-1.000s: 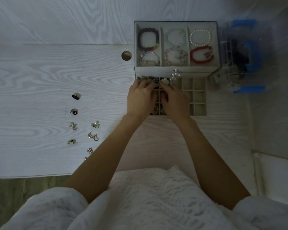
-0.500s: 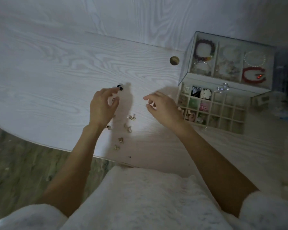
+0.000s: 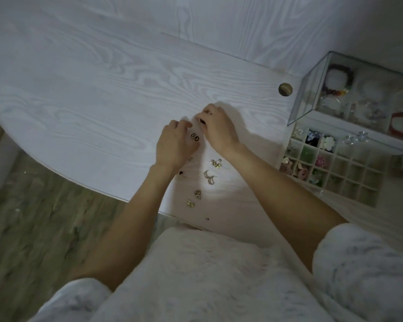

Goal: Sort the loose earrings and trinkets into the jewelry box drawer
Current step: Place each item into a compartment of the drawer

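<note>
Several small loose earrings lie near the table's front edge: a black-and-gold pair point(image 3: 195, 137) between my hands, a pearl-and-gold one point(image 3: 216, 163), crescent ones point(image 3: 209, 177) and gold ones point(image 3: 197, 194). My right hand point(image 3: 218, 131) pinches a dark earring point(image 3: 203, 122) at its fingertips. My left hand point(image 3: 175, 146) sits just left of it, fingers curled down toward the table, and whatever is under them is hidden. The jewelry box point(image 3: 312, 98) stands at the right with its gridded drawer point(image 3: 349, 180) pulled open. Several left-hand cells of the drawer hold trinkets.
The box's glass-topped upper tray holds bracelets point(image 3: 340, 77). A round cable hole point(image 3: 285, 89) sits in the white wood-grain table point(image 3: 102, 94) left of the box. The table's front edge runs diagonally, with floor point(image 3: 33, 217) at the lower left. My white clothing fills the bottom.
Both hands left the drawer and moved left to the loose earrings. My right hand has come across to the dark earring beside my left hand. The view has swung left.
</note>
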Available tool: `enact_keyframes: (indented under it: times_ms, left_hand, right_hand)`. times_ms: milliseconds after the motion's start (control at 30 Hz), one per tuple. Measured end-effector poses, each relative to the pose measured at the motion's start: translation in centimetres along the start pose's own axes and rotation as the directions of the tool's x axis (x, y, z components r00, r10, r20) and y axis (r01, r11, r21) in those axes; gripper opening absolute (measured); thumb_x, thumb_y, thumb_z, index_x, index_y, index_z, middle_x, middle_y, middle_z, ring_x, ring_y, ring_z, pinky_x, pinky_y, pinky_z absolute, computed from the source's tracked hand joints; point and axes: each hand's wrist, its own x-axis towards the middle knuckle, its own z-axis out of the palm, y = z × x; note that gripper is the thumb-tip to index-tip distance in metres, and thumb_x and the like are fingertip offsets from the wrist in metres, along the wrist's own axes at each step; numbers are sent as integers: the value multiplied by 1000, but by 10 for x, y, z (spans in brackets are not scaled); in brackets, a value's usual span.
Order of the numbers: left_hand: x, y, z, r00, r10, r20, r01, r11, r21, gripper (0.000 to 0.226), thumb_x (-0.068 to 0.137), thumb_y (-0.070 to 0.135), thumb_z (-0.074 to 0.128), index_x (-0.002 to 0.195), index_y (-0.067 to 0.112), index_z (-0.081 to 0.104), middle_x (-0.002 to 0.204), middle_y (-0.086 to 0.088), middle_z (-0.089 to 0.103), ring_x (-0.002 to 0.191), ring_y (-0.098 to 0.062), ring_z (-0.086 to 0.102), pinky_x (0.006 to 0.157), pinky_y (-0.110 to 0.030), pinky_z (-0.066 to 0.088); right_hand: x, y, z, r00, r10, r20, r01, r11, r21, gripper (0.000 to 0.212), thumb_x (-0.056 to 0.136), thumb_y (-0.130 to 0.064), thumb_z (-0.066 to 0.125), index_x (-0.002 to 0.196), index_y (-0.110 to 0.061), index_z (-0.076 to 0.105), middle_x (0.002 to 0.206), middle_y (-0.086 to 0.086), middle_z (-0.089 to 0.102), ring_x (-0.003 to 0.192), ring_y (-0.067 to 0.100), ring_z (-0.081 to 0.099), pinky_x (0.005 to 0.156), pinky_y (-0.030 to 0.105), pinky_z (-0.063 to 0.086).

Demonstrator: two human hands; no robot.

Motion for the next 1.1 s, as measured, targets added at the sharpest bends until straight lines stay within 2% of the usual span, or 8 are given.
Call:
enact_keyframes:
  times_ms: [133,300,500,633,733,933,1033,1100]
  left_hand:
    - [3,7,5,999,-18,-43,19,1000,24,30,83,18,59,113,10,61,106,-12,60,91,-29,57,69,-31,40]
    - [7,7,4,998,64,-12,-63,998,31,14,83,14,60,90,8,69,88,-12,64,78,-28,59,67,-32,44]
    - [11,10,-5,996,85,38,-86,995,40,11,81,14,65,89,10,72,90,-11,67,81,-26,63,73,-34,48]
    - [9,8,-6,993,119,12,-120,992,28,13,84,13,62,92,11,72,89,-8,71,82,-24,65,74,-32,49]
    - [4,4,-5,994,86,-68,-92,992,-91,13,81,8,63,91,11,71,89,-5,73,84,-19,67,79,-33,52]
    - [-21,29,-1,988,-77,-136,11,903,-429,11,79,15,72,90,14,73,85,5,71,79,-1,66,78,-9,48]
    - [-41,70,9,993,-32,-114,-36,837,-546,11,78,15,74,89,12,73,83,4,72,78,0,66,76,-10,49]
    - [-52,103,20,995,56,-86,-96,797,-596,11,78,13,74,88,12,73,81,4,71,77,-1,66,75,-11,50]
  right_hand:
    - [-3,7,-2,997,-32,-65,30,999,-37,19,88,2,53,102,0,66,104,16,60,93,30,57,78,42,50]
    - [-22,16,-3,992,-36,-118,32,999,-42,21,82,10,56,97,-1,66,97,15,63,85,30,59,70,42,52]
    - [-37,22,-1,994,-65,-91,57,995,-83,34,70,20,59,95,-1,68,91,12,67,79,29,62,63,39,54]
    - [-49,23,-10,995,-43,-94,37,997,-67,23,77,13,57,90,-3,67,88,11,65,77,30,60,60,43,52]
    - [-70,23,-20,991,-34,-129,29,999,-37,16,80,8,59,89,-3,66,86,11,65,79,27,58,59,41,52]
    - [-141,40,-48,972,146,-182,-116,979,165,11,80,-1,66,88,-9,67,86,4,64,75,16,59,70,25,48]
    - [-183,63,-68,930,279,-239,-214,940,266,11,80,-1,66,88,-9,67,85,1,63,71,9,54,69,7,42]
    - [-207,81,-84,880,362,-309,-265,912,312,12,80,1,65,87,-8,68,83,-1,62,70,8,53,64,3,39]
